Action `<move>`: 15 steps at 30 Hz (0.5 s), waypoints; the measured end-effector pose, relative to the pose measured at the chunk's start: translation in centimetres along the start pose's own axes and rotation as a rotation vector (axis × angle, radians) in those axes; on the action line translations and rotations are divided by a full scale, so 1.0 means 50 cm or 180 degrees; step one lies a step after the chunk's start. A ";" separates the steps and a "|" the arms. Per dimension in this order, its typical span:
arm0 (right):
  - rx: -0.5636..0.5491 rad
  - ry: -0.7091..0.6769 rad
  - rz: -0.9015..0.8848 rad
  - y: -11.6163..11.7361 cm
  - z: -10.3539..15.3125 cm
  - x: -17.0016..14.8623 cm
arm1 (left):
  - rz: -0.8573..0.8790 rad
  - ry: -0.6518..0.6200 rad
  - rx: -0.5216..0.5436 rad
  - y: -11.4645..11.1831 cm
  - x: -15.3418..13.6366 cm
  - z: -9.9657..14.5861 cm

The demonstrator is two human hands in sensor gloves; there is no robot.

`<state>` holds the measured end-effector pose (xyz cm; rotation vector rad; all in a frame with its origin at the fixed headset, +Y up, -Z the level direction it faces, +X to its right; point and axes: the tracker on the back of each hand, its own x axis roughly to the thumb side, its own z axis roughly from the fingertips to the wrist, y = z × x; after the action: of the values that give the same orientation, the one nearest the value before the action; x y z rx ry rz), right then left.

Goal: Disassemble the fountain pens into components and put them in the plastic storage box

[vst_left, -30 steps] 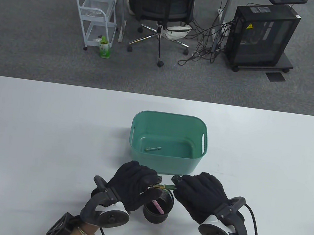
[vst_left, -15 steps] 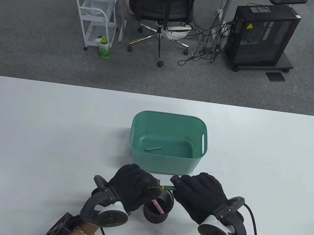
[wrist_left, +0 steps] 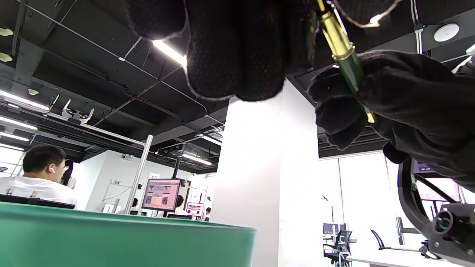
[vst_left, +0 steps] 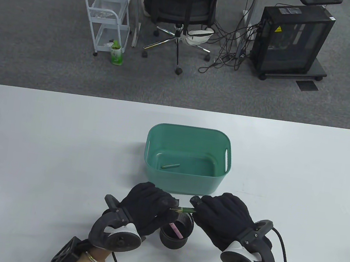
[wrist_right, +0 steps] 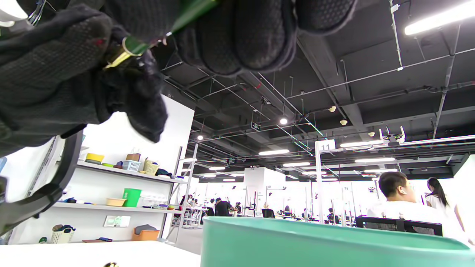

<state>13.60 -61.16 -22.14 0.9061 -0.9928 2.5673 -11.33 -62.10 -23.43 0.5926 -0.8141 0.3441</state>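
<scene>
A green fountain pen (vst_left: pixel 185 209) with a gold band lies level between my two hands, just in front of the green storage box (vst_left: pixel 184 183). My left hand (vst_left: pixel 149 206) pinches its gold end (wrist_left: pixel 334 33). My right hand (vst_left: pixel 221 219) grips the green barrel (wrist_left: pixel 352 74) (wrist_right: pixel 193 9). One green pen part (vst_left: pixel 170 165) lies on the box floor. Below the pen stands a black mesh pen cup (vst_left: pixel 176 234) with a pink pen (vst_left: pixel 176 230) inside.
The white table (vst_left: pixel 46 152) stretches to both sides of the box. Beyond its far edge stand an office chair (vst_left: pixel 181 9), a white cart (vst_left: pixel 107 19) and a black computer case (vst_left: pixel 291 40) on grey carpet. The box rim (wrist_right: pixel 334 237) fills the bottom of both wrist views.
My left hand has shifted slightly right and turned at the wrist on the pen's gold end. My right hand and the pen stay almost still.
</scene>
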 end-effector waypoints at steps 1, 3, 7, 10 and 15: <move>-0.0004 0.0006 0.0002 0.000 0.000 -0.002 | -0.0013 0.0002 -0.0015 -0.001 0.001 0.000; -0.0004 0.0029 -0.0018 0.003 0.001 -0.007 | -0.0067 0.0009 -0.0044 -0.003 0.003 0.000; 0.0026 0.0062 -0.0046 0.008 0.002 -0.013 | -0.0142 -0.0019 -0.0020 -0.005 0.008 0.000; 0.0053 0.0072 -0.0126 0.013 0.003 -0.017 | -0.0141 -0.0053 0.0042 -0.005 0.008 0.001; 0.0100 0.0095 -0.0187 0.022 0.004 -0.021 | -0.0131 -0.0041 0.0005 -0.009 0.005 0.001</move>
<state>14.05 -62.08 -23.27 0.8887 -0.9063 2.5466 -10.97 -62.47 -23.36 0.6128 -0.8129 0.3037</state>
